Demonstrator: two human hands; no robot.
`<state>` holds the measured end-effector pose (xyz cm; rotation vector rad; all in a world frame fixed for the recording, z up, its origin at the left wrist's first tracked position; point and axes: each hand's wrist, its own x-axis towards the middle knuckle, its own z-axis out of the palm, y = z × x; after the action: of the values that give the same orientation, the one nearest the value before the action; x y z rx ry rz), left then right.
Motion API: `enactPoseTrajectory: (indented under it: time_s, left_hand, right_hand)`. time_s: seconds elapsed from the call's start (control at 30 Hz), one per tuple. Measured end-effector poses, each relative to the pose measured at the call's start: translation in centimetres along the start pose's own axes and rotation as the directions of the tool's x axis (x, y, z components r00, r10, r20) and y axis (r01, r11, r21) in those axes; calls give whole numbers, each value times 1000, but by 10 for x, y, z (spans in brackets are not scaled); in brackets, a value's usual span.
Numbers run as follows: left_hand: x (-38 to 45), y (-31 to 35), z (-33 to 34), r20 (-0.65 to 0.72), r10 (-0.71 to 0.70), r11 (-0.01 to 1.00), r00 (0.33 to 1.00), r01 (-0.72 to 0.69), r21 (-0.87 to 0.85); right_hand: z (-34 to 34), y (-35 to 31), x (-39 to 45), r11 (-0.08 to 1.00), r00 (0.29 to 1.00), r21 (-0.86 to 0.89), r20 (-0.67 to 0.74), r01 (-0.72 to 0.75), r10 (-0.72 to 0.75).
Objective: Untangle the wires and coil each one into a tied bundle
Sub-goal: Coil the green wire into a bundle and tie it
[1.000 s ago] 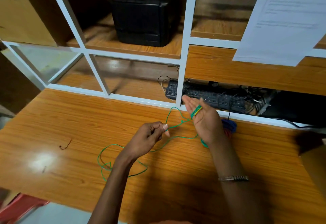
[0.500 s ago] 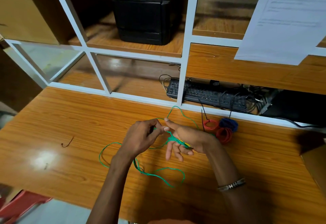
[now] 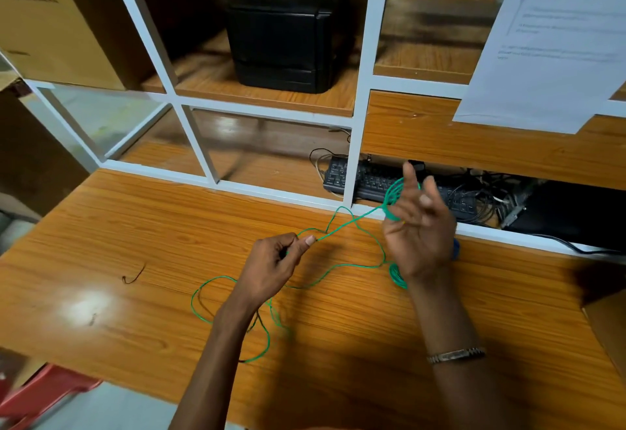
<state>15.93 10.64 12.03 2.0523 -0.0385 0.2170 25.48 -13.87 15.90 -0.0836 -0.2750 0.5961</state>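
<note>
A thin green wire [image 3: 397, 277] lies in loose loops on the wooden desk [image 3: 135, 226] and runs up to both hands. My left hand [image 3: 274, 263] pinches a strand of it between thumb and forefinger, just above the desk. My right hand [image 3: 418, 226] is raised at the desk's back edge with its fingers spread and nearly straight. Several turns of the green wire are wound round that hand, from the thumb side down to the wrist. A taut strand joins the two hands. A blue wire bundle [image 3: 456, 248] peeks out behind my right hand.
A black keyboard [image 3: 366, 180] with tangled cables sits in the shelf opening behind the white frame [image 3: 354, 145]. Above are a black box [image 3: 288, 33], a cardboard box [image 3: 44, 16] and a hanging paper sheet [image 3: 548, 40]. A dark wire scrap [image 3: 133, 275] lies at left.
My right hand has swung from low on the desk up and back again, carrying another turn of green wire. The red bundles are now hidden behind it. My left hand stayed pinching the strand.
</note>
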Motion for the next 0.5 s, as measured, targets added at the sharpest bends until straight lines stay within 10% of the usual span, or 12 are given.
enactPoseTrajectory:
  time_s: [0.13, 0.3, 0.37, 0.5]
  left_hand:
    - [-4, 1, 3, -10, 11, 1000, 1000, -11, -1]
    - [2, 22, 5, -50, 55, 994, 997, -59, -96]
    - [4, 25, 6, -87, 76, 992, 993, -84, -98]
    - [9, 18, 4, -132, 85, 993, 988, -94, -65]
  right_hand:
    - [0, -12, 4, 961, 934, -147, -242, 232, -263]
    - [-17, 19, 12, 418, 811, -840, -492, -346, -316]
    - [-14, 31, 8, 107, 771, -789, -614, -605, -167]
    - [0, 42, -4, -76, 643, -720, -657, -690, 394]
